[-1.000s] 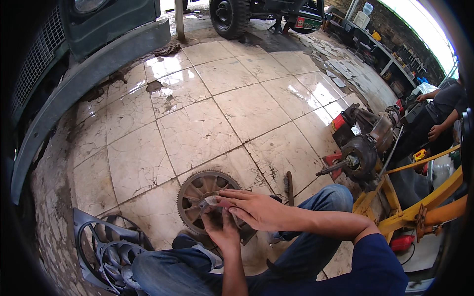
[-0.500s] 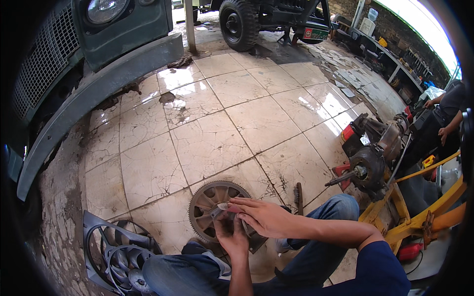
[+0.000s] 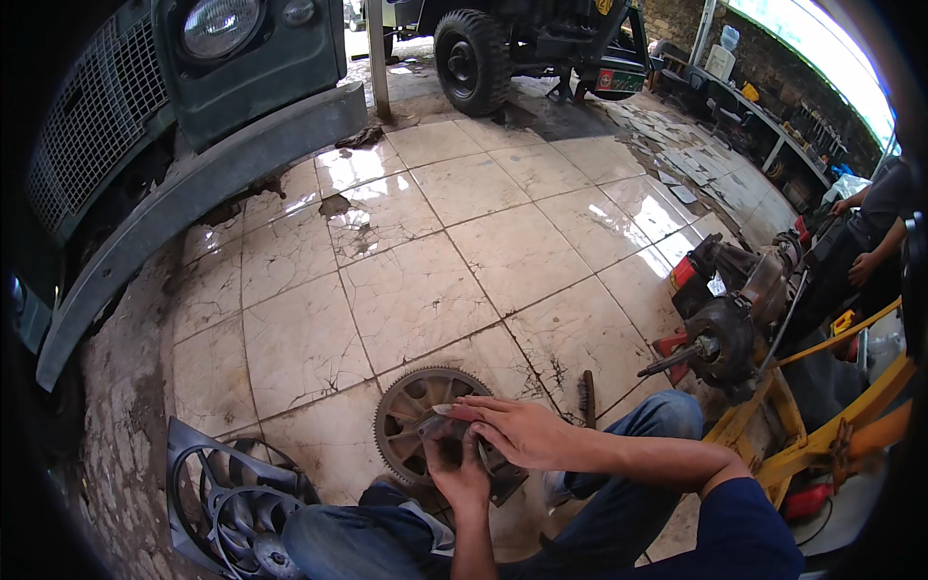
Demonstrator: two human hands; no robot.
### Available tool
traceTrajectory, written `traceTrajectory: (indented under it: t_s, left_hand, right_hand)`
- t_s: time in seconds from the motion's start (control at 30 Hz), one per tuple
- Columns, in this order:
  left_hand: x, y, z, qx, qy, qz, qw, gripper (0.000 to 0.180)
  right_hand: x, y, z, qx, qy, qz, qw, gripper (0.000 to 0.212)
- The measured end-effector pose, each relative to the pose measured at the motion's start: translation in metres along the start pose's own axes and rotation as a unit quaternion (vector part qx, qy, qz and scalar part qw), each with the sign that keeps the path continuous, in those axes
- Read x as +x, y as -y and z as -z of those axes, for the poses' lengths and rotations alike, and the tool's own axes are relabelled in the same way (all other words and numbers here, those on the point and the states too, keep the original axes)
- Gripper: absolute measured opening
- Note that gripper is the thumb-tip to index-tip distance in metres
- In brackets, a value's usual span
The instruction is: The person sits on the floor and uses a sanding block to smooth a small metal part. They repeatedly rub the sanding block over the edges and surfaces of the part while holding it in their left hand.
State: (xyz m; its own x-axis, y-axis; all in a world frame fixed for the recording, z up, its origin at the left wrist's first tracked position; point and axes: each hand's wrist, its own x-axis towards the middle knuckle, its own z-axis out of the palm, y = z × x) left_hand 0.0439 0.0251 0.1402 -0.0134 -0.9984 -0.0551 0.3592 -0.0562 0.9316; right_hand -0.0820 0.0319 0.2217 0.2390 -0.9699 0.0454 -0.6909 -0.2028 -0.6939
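Both my hands meet over a large toothed metal wheel (image 3: 398, 394), which lies flat on the tiles between my feet. Pinched in my left hand (image 3: 458, 476) is a small dark metal part (image 3: 432, 425), mostly covered by fingers. My right hand (image 3: 522, 430) presses a reddish, folded sandpaper-like piece (image 3: 458, 412) against that part, fingers stretched along it. A wire brush (image 3: 587, 398) with a dark handle lies on the floor to the right of the wheel. Under my hands, a dark flat plate (image 3: 507, 481) partly shows beside the wheel.
A black radiator fan (image 3: 242, 512) lies at lower left. The green vehicle's bumper (image 3: 208, 184) runs along the left. On the right stand a greasy axle assembly (image 3: 725, 333) and a yellow metal frame (image 3: 822, 435). Another person (image 3: 875, 232) is at far right.
My right hand has shifted slightly with the reddish piece over the metal part, which my left hand keeps holding. The whole view has tilted a little.
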Motion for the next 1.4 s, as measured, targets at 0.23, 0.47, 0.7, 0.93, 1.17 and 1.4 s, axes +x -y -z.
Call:
traceTrajectory:
  t_s: [0.23,0.47,0.7,0.93,1.17,1.4]
  left_hand:
    - [-0.004,0.001,-0.005,0.028,0.020,-0.045,0.998,0.023]
    - [0.014,0.003,0.012,-0.046,-0.062,0.054,0.996,0.023]
    - [0.005,0.002,0.001,-0.055,0.026,0.005,0.998,0.030]
    - [-0.001,0.008,0.006,-0.045,0.060,-0.036,0.997,0.030]
    - [0.003,0.010,0.004,-0.052,0.052,-0.029,0.997,0.032]
    - [0.004,0.010,0.006,0.012,0.096,-0.027,0.995,0.032]
  right_hand:
    - [0.000,-0.005,-0.003,-0.011,-0.011,0.008,1.000,0.038]
    - [-0.001,-0.001,0.015,-0.012,-0.012,-0.005,1.000,0.037]
    - [-0.002,-0.007,0.009,-0.025,0.003,0.029,0.999,0.039]
    - [0.000,-0.002,0.013,0.059,0.036,0.023,0.997,0.047]
    - [0.000,-0.007,0.009,0.028,0.036,0.007,0.999,0.046]
    - [-0.004,-0.009,0.003,-0.055,-0.013,0.031,0.998,0.041]
